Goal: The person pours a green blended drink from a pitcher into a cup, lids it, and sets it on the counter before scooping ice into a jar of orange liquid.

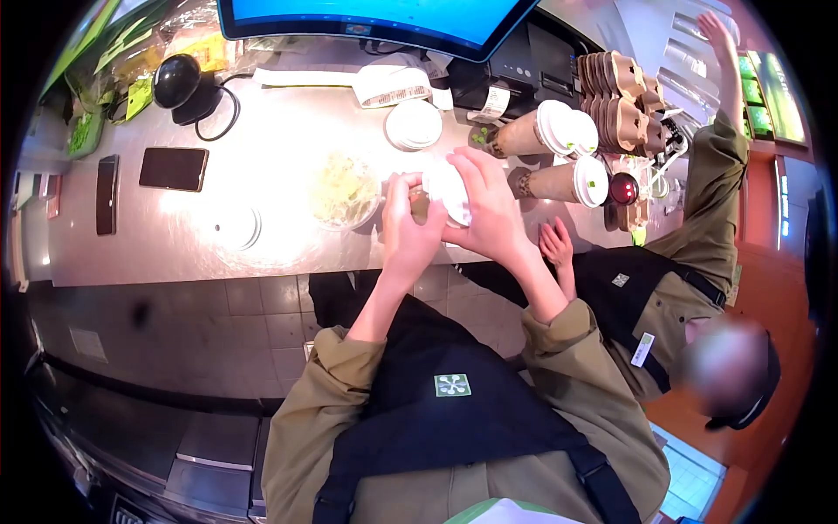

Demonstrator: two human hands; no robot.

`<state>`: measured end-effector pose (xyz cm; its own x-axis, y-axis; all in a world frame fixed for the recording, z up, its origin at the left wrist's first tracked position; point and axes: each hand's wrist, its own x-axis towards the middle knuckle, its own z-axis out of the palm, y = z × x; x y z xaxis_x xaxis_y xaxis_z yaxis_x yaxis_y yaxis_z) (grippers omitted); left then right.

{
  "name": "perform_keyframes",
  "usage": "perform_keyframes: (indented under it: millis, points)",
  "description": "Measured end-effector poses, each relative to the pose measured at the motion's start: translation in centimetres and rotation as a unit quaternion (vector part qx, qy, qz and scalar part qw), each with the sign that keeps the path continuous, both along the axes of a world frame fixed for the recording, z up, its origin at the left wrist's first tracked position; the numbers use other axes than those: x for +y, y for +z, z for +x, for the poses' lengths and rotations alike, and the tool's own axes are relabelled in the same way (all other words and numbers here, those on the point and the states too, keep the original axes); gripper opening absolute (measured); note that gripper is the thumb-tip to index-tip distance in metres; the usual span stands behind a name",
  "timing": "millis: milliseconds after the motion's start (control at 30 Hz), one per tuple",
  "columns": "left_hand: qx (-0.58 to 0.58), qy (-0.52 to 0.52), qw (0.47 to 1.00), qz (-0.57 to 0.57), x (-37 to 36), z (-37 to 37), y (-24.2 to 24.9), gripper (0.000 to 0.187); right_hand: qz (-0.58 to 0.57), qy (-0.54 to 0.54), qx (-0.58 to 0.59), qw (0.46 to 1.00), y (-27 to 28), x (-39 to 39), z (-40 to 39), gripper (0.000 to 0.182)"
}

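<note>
Both of my hands are closed around one cup with a white lid (pixel 448 197), over the counter's front part. My left hand (pixel 412 227) grips its left side, and my right hand (pixel 486 205) holds it from the right, fingers over the lid. Most of the cup body is hidden by my hands. Just left of my left hand stands a clear container with pale yellowish contents (pixel 343 188). Behind the cup is a stack of white lids (pixel 414 125). To the right lie two lidded cups of brown drink (pixel 524 134), (pixel 559 182).
A flat white lid (pixel 237 229) and two phones (pixel 174 168) lie left on the metal counter (pixel 105 253). A monitor (pixel 375 19), a printer (pixel 532 65), a paper strip (pixel 393 85) and cardboard carriers (pixel 611 100) stand behind. At the right is a co-worker (pixel 646 306), one hand (pixel 557 244) by the counter edge.
</note>
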<state>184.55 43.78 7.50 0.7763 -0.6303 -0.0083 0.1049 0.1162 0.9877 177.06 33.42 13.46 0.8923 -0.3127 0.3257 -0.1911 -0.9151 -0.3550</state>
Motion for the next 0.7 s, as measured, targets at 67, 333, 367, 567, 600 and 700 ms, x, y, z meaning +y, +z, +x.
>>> perform_keyframes:
  millis: [67,333,367,567,600,700]
  points:
    - [-0.010,-0.020,1.000,0.003,-0.5,1.5,-0.4,0.030,0.015,0.002,0.007,1.000,-0.2,-0.5,1.0,0.070]
    - [0.010,-0.039,0.998,-0.052,-2.3,1.4,-2.3,0.023,0.023,-0.015,0.026,0.999,0.4,-0.3,0.1,0.070]
    - [0.004,-0.056,0.997,-0.051,-2.6,1.6,-2.3,0.022,0.041,-0.035,0.040,0.998,0.6,-0.2,0.2,0.070]
    - [-0.088,0.033,0.995,-0.016,-3.0,-0.5,0.4,0.034,-0.046,-0.161,-0.010,0.986,-1.6,-0.5,0.2,0.070]
    - [-0.159,0.052,0.986,0.006,-1.7,-0.9,0.3,0.036,-0.049,-0.180,-0.010,0.982,-1.9,-0.1,0.5,0.070]
    - [-0.179,-0.030,0.983,0.040,5.6,-2.2,-2.3,0.035,-0.067,-0.226,-0.010,0.972,-1.3,0.4,2.1,0.062]
